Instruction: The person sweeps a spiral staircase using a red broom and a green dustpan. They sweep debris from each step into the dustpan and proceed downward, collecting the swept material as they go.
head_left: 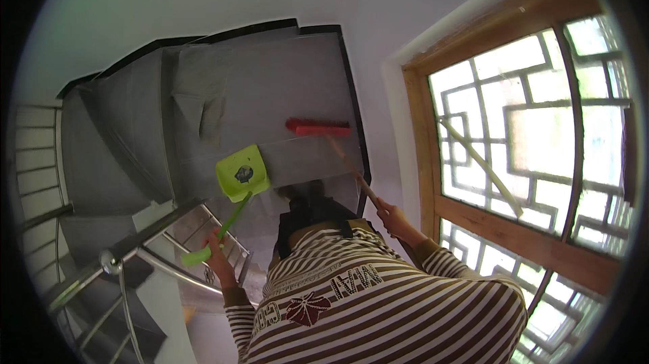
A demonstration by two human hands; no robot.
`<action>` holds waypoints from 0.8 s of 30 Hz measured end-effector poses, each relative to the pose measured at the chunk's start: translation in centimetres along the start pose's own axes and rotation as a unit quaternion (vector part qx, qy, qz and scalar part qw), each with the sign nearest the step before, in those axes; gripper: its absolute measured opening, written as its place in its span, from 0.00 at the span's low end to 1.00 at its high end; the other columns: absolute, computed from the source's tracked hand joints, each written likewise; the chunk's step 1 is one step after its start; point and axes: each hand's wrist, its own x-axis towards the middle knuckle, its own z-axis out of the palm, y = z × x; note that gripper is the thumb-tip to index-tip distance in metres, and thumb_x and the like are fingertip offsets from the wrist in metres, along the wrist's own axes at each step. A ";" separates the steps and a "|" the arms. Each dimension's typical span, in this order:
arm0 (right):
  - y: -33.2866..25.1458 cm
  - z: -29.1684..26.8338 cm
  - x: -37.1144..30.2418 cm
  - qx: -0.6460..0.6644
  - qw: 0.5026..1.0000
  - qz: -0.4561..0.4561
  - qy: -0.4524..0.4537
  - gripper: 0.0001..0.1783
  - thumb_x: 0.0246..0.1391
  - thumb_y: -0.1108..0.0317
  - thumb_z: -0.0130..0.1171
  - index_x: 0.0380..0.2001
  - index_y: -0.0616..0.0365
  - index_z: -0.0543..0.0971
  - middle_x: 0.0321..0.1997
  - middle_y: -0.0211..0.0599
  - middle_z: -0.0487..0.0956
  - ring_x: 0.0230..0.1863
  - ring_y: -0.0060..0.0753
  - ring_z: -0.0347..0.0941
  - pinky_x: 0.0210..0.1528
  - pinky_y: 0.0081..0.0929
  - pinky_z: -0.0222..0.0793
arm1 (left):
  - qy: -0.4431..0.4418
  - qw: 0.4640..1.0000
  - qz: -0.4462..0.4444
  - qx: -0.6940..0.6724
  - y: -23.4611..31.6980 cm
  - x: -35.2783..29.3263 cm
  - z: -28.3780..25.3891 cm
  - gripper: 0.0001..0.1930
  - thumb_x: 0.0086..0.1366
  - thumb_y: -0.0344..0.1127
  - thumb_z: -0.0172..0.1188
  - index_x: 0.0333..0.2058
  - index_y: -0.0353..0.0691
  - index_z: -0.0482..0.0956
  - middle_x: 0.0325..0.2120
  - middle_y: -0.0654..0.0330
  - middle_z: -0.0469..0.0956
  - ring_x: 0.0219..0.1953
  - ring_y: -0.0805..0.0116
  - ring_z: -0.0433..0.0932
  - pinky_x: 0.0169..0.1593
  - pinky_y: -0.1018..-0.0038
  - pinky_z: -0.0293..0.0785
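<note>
My left hand is closed round the green handle of a dustpan. The pan is bright lime green with a dark mark inside, and hangs over or rests on the grey landing; which of the two I cannot tell. My right hand grips the brown stick of a broom. Its red bristle head lies across the landing near the right wall, ahead of and to the right of the dustpan. The two tools are apart.
Grey stairs turn away on the left. A shiny metal railing runs beside my left arm. On the right, a wooden-framed lattice window stands in the white wall. Dark skirting edges the landing.
</note>
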 end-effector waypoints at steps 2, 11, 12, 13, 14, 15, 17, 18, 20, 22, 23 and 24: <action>-1.0 -0.7 0.1 -0.038 0.999 -0.029 0.014 0.26 0.66 0.56 0.49 0.66 0.42 0.68 0.23 0.46 0.76 0.17 0.43 0.73 0.20 0.40 0.72 | 0.009 1.000 0.029 -0.007 0.1 -1.4 0.2 0.11 0.70 0.37 0.57 0.37 0.34 0.80 0.40 0.56 0.80 0.39 0.70 0.77 0.46 0.73 0.76; -12.7 0.6 23.5 -0.286 0.881 -0.355 0.129 0.24 0.66 0.64 0.45 0.63 0.57 0.68 0.45 0.57 0.79 0.45 0.61 0.77 0.46 0.51 0.73 | 0.028 0.997 0.072 0.010 4.9 -11.5 -1.3 0.08 0.69 0.31 0.56 0.34 0.33 0.80 0.46 0.48 0.80 0.49 0.60 0.78 0.51 0.67 0.76; -15.8 0.6 25.9 -0.357 0.850 -0.368 0.118 0.24 0.66 0.67 0.46 0.63 0.62 0.67 0.52 0.54 0.77 0.50 0.59 0.76 0.50 0.49 0.72 | 0.029 0.997 0.072 0.015 6.0 -12.7 -1.5 0.08 0.69 0.31 0.56 0.33 0.33 0.79 0.45 0.49 0.81 0.51 0.59 0.78 0.52 0.66 0.75; -18.7 0.4 28.4 -0.422 0.814 -0.383 0.110 0.25 0.65 0.69 0.46 0.63 0.67 0.65 0.59 0.51 0.75 0.54 0.56 0.75 0.55 0.47 0.71 | 0.027 0.997 0.072 0.019 6.8 -13.9 -1.6 0.08 0.68 0.31 0.56 0.32 0.33 0.79 0.44 0.50 0.81 0.52 0.58 0.77 0.53 0.65 0.75; -21.0 1.3 29.3 -0.462 0.801 -0.365 0.109 0.25 0.65 0.71 0.46 0.63 0.70 0.64 0.63 0.51 0.72 0.58 0.54 0.73 0.59 0.46 0.69 | 0.030 0.997 0.070 0.024 6.9 -15.1 -1.9 0.08 0.68 0.31 0.56 0.31 0.33 0.78 0.43 0.50 0.81 0.53 0.56 0.77 0.53 0.65 0.75; -22.8 2.0 29.7 -0.435 0.823 -0.351 0.099 0.26 0.65 0.71 0.46 0.64 0.70 0.63 0.64 0.53 0.70 0.60 0.54 0.72 0.61 0.46 0.67 | 0.027 0.997 0.068 0.041 6.7 -16.0 -2.8 0.09 0.68 0.31 0.56 0.29 0.34 0.77 0.39 0.51 0.81 0.54 0.56 0.76 0.51 0.66 0.75; -24.8 3.3 29.9 -0.383 0.864 -0.317 0.081 0.27 0.64 0.71 0.47 0.65 0.69 0.61 0.67 0.55 0.67 0.63 0.54 0.69 0.65 0.45 0.62 | 0.033 0.997 0.059 0.043 6.7 -17.9 -3.3 0.09 0.67 0.30 0.56 0.28 0.34 0.76 0.37 0.52 0.81 0.54 0.57 0.76 0.53 0.65 0.74; -24.4 3.8 30.2 -0.361 0.861 -0.348 0.090 0.27 0.64 0.72 0.46 0.65 0.69 0.61 0.64 0.57 0.69 0.61 0.53 0.70 0.63 0.44 0.64 | 0.032 0.997 0.056 0.044 6.6 -18.7 -3.5 0.09 0.67 0.30 0.56 0.27 0.34 0.76 0.36 0.53 0.81 0.54 0.57 0.76 0.54 0.65 0.74; -21.7 3.6 31.4 -0.309 0.853 -0.402 0.120 0.27 0.64 0.75 0.45 0.66 0.67 0.61 0.59 0.59 0.72 0.58 0.52 0.73 0.59 0.41 0.68 | 0.014 0.996 0.046 0.077 5.8 -19.3 -4.5 0.08 0.66 0.28 0.56 0.28 0.34 0.76 0.36 0.54 0.81 0.54 0.57 0.76 0.55 0.65 0.72; -15.7 3.8 29.9 -0.517 0.524 -0.597 0.319 0.30 0.65 0.76 0.41 0.70 0.66 0.55 0.68 0.61 0.63 0.69 0.49 0.63 0.69 0.36 0.58 | 0.011 0.994 0.035 0.102 4.4 -20.0 -5.2 0.07 0.66 0.27 0.56 0.28 0.34 0.77 0.35 0.54 0.81 0.53 0.58 0.76 0.57 0.65 0.70; -13.0 3.8 28.3 -0.359 0.705 -0.589 0.164 0.31 0.65 0.75 0.40 0.70 0.65 0.54 0.71 0.60 0.58 0.71 0.47 0.58 0.71 0.36 0.54 | 0.007 0.994 0.033 0.107 4.0 -20.3 -5.3 0.06 0.65 0.27 0.56 0.29 0.33 0.77 0.37 0.54 0.81 0.53 0.59 0.76 0.56 0.67 0.71; -9.7 3.5 26.8 -0.172 0.831 -0.528 -0.001 0.32 0.65 0.74 0.39 0.71 0.64 0.52 0.74 0.60 0.54 0.74 0.45 0.54 0.74 0.36 0.49 | 0.017 0.995 0.012 0.102 3.6 -20.3 -5.4 0.05 0.65 0.27 0.57 0.29 0.34 0.78 0.38 0.54 0.81 0.53 0.59 0.76 0.56 0.67 0.71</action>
